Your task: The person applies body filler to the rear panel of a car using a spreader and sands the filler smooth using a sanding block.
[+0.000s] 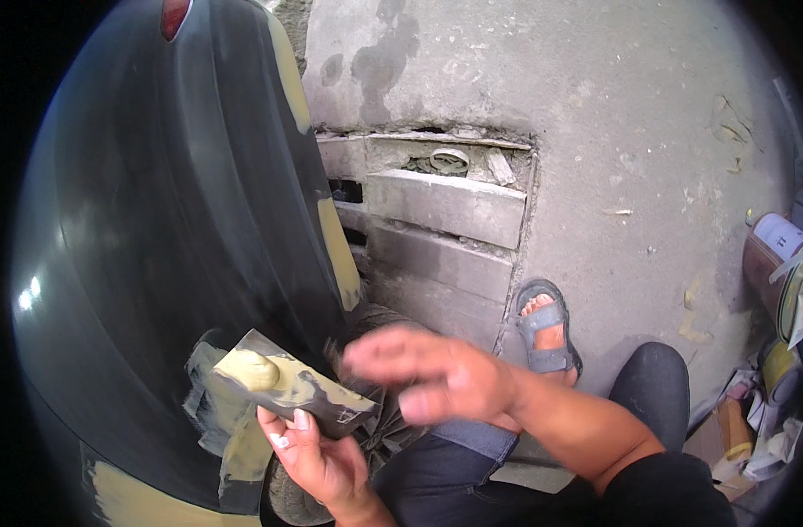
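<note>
My left hand (322, 461) grips the lower edge of a dark flat putty board (338, 423), thumb on top. A lump of pale yellow body filler (252, 371) sits at the board's left end, and thinner smears cover the rest. A whitish smear marks one of that hand's fingers. Just right of the board, my right hand (445, 373) hovers, blurred by motion, fingers stretched out and thumb apart; nothing shows in it. Beside the board on the left stands a dark car body (164, 220) with yellow filler patches on its edge and lower panel.
A car wheel (388, 439) lies partly hidden below the board. Concrete slabs (445, 206) with broken gaps cover a drain beyond it. My sandalled foot (549, 329) rests on the concrete floor (630, 220). At right stand a large can (775, 263) and cluttered papers and containers.
</note>
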Tool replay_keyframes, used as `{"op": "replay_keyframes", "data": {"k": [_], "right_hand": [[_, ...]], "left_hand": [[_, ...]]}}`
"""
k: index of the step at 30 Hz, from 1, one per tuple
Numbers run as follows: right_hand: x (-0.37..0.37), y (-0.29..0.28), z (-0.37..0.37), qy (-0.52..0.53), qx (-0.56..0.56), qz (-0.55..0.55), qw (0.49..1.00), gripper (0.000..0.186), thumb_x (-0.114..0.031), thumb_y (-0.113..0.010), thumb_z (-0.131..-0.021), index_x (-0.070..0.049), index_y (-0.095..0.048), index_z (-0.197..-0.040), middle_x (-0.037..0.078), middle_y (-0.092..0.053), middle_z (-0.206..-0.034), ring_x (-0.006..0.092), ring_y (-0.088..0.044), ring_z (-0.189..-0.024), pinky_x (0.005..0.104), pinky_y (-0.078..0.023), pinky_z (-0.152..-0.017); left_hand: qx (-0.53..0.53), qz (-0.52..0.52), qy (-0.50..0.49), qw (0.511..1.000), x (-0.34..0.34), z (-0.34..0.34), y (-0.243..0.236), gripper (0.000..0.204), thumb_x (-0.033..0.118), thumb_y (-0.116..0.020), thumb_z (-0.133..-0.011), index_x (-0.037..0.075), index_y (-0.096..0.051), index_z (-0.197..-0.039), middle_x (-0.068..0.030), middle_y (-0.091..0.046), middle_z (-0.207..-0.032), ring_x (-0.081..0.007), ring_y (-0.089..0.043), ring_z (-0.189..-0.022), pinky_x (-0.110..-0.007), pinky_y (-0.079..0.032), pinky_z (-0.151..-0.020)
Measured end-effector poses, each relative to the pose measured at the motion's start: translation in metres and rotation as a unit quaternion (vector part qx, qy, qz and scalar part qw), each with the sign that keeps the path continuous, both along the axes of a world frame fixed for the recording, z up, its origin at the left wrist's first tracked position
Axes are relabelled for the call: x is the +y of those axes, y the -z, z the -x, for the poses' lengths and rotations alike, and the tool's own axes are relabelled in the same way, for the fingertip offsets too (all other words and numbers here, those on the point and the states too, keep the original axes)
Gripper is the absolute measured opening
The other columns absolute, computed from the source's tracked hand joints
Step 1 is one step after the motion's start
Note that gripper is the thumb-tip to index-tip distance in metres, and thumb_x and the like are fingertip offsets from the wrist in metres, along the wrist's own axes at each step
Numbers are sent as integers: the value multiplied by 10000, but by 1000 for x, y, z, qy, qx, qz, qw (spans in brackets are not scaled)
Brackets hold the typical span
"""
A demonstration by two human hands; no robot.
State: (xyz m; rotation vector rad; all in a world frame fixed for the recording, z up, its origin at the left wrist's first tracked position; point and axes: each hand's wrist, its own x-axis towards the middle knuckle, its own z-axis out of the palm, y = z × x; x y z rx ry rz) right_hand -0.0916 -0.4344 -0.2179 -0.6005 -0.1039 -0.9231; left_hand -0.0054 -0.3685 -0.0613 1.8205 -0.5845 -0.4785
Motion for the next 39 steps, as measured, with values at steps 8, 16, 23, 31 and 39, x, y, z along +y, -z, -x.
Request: {"op": "replay_keyframes", "data": {"k": [8,16,23,31,39], "right_hand": [[6,69,-67,154,356,155,908,484,-259,-548,-896,-66,-497,-1338,173,-444,-1381,349,-424,-1245,436,-321,-1061],[-43,70,-127,163,342,91,921,505,-241,-498,-925,-22,-427,-1374,170,-422,-1366,348,-417,-1253,416,-325,-1070],[42,45,-101,109,368,103,918,517,-155,-557,-886,-53,-438,-1379,146,-397,-1374,366,-398,-1219,434,-343,-1056],[29,78,-82,57,392,155,905,516,-244,-508,-915,-74,-437,-1396,150,-405,-1408,339,-379,-1285,433,-284,-1101],[-88,83,-118,97,336,108,931,479,-224,-479,-938,-41,-446,-1380,154,-420,-1388,293,-376,-1314,367,-286,-1102]], "left_hand": [[-1,35,35,999,7,-3,-7,483,10,-471,-924,-23,-316,-1381,-146,-508,-1282,-204,-513,-1161,-361,-377,-1037],[5,46,42,998,16,-7,1,498,22,-466,-928,-11,-304,-1398,-152,-494,-1308,-218,-500,-1179,-372,-366,-1051],[-1,46,27,999,5,-8,2,464,27,-476,-930,-16,-330,-1368,-161,-516,-1255,-244,-537,-1102,-376,-403,-1010],[20,61,56,996,-8,-6,-2,487,17,-473,-929,-13,-315,-1389,-162,-507,-1281,-234,-529,-1136,-378,-392,-1033],[19,54,49,997,2,-11,1,485,15,-477,-928,5,-326,-1388,-162,-521,-1278,-242,-549,-1113,-383,-425,-1006]]}}
